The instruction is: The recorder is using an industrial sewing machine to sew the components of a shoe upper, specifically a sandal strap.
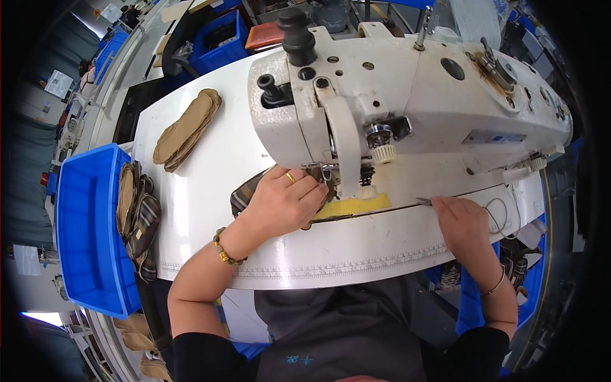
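Observation:
A white industrial sewing machine (445,102) stands on a white table. My left hand (283,200) is closed at its needle area, fingers bent over a plaid fabric piece (244,193) that looks like a shoe upper. Much of that piece is hidden under the hand. Beside my fingertips a yellow strip (356,205) lies along the machine bed, below the presser parts. Farther right, my right hand (463,228) rests low over the table, closed on a small pointed metal tool (423,201). Only the tool's tip shows, so I cannot tell its exact kind.
Tan insole-shaped pieces (188,130) lie stacked at the table's left. Plaid and tan shoe pieces (141,223) hang at the left edge, next to a blue bin (89,235). A printed ruler (344,267) follows the front edge. A thin cord (498,207) loops at right.

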`<state>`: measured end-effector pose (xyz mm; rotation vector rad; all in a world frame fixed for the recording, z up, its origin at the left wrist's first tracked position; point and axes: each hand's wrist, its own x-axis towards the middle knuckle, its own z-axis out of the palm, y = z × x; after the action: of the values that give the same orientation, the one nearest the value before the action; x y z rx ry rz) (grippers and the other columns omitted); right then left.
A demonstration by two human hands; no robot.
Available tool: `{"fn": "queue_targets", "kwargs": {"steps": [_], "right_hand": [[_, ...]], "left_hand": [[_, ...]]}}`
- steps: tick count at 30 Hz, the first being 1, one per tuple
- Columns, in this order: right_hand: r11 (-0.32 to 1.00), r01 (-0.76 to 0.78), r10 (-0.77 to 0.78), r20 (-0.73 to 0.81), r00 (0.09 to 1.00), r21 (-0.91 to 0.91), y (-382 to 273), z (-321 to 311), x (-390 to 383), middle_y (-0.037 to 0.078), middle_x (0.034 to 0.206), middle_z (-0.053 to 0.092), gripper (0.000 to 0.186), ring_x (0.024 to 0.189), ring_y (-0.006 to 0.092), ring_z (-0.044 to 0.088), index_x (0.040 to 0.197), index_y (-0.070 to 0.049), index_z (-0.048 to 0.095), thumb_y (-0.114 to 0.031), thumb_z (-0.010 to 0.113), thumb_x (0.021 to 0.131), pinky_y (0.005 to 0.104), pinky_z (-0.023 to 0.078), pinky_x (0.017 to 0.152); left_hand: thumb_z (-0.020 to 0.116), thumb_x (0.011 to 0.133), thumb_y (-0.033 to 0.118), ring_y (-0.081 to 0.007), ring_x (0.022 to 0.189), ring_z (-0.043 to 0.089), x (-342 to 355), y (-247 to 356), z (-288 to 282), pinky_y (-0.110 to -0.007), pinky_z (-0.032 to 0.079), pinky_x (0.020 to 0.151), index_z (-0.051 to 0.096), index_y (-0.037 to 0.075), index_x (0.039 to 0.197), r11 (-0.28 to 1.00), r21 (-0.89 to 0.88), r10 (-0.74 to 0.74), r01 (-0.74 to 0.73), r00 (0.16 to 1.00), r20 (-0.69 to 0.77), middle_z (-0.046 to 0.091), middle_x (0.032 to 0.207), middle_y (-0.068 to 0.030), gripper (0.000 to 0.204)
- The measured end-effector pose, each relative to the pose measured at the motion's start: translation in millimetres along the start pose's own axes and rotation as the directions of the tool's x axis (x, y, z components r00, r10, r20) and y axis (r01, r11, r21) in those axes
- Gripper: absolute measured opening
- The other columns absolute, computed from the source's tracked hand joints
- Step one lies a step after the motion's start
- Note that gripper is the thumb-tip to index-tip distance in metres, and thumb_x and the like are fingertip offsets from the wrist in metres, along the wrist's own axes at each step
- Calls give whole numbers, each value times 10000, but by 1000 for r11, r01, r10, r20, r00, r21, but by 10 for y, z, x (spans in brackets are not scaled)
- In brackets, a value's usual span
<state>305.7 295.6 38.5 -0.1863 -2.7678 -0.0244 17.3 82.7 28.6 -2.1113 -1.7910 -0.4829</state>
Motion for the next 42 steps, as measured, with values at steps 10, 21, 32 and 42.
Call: {"fn": "queue_targets", "kwargs": {"steps": [10, 21, 32, 42], "right_hand": [[905, -125, 39, 214, 976, 407, -442, 277, 1004, 120, 857, 671, 155, 681, 320, 665, 952, -54, 631, -186, 662, 876, 424, 512, 586], [945, -33, -1, 104, 995, 324, -568, 600, 1043, 115, 625, 639, 116, 553, 289, 658, 696, -76, 662, -124, 628, 796, 421, 497, 494], [914, 29, -42, 23, 999, 405, -564, 679, 1044, 103, 752, 632, 64, 607, 283, 660, 711, -57, 655, -106, 652, 753, 399, 509, 512], [889, 55, -42, -38, 998, 454, -535, 776, 1057, 102, 744, 631, 88, 597, 290, 649, 660, -52, 638, -116, 650, 719, 410, 506, 517]], "left_hand": [[764, 700, 82, -159, 700, 639, -45, -8, 23, -332, 500, 614, 776, 136, 936, 985, -131, -121, 113, 992, -48, 700, 879, 27, 243], [776, 692, 82, -182, 610, 664, -56, -93, 69, -312, 522, 518, 774, 97, 821, 936, -306, -210, 175, 974, -85, 731, 815, -14, 131], [785, 680, 75, -236, 735, 728, -118, -114, 11, -342, 610, 660, 754, 87, 835, 942, -255, -214, 220, 976, 51, 741, 882, -78, 158], [759, 715, 47, -223, 581, 659, -136, -117, 79, -338, 534, 563, 776, 67, 947, 777, -431, -478, 459, 876, 73, 700, 735, -71, 234]]}}
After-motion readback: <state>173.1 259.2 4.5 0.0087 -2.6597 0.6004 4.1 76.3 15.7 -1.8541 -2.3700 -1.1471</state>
